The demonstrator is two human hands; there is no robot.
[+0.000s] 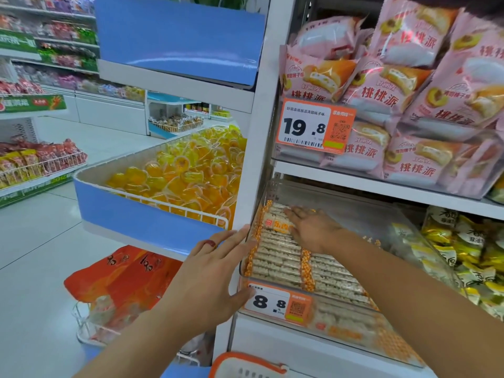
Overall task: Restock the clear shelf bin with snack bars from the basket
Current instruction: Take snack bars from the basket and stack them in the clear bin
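Note:
The clear shelf bin (425, 242) sits on the lower shelf at centre right, behind an orange 8.8 price tag (275, 302). Inside lie rows of pale snack bars (275, 257) with orange checked wrapper ends. My right hand (313, 227) reaches into the bin and rests flat on the bars, fingers straight. My left hand (215, 271) is spread against the bin's left front corner, its thumb near the price tag. A small part of the basket's orange rim (245, 361) shows at the bottom edge; its contents are hidden.
Pink peach-pie packets (409, 91) fill the shelf above, with a 19.8 tag. Yellow-green packets (469, 255) sit in the bin to the right. A white shelf post (259, 132) stands left of the bin. Jelly cups (191, 173) and orange bags (122, 276) fill the end display at left.

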